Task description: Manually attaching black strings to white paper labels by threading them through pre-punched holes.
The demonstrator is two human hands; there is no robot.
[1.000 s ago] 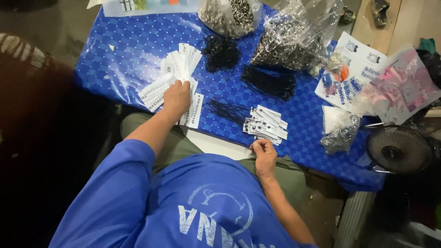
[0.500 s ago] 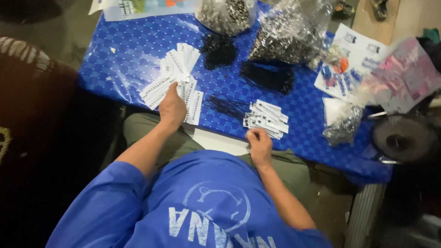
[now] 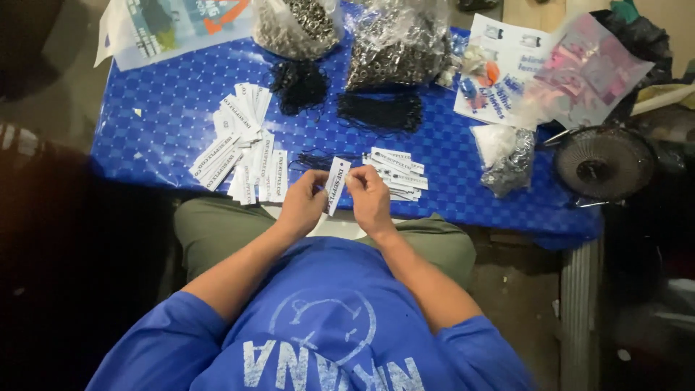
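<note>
My left hand and my right hand meet at the near edge of the blue table. Together they hold one white paper tag upright between the fingers. A fanned spread of the same white tags lies to the left of my left hand. A smaller stack of tags lies just right of my right hand. A loose bunch of thin black strings lies just beyond the held tag.
Two heaps of black cords sit mid-table. Clear bags of small metal parts stand at the back. Printed packets, a pink bag and a small fan are at the right.
My left hand left the fanned tags and came to the middle. My right hand picked one tag off the small stack, and both hands now hold it together.
</note>
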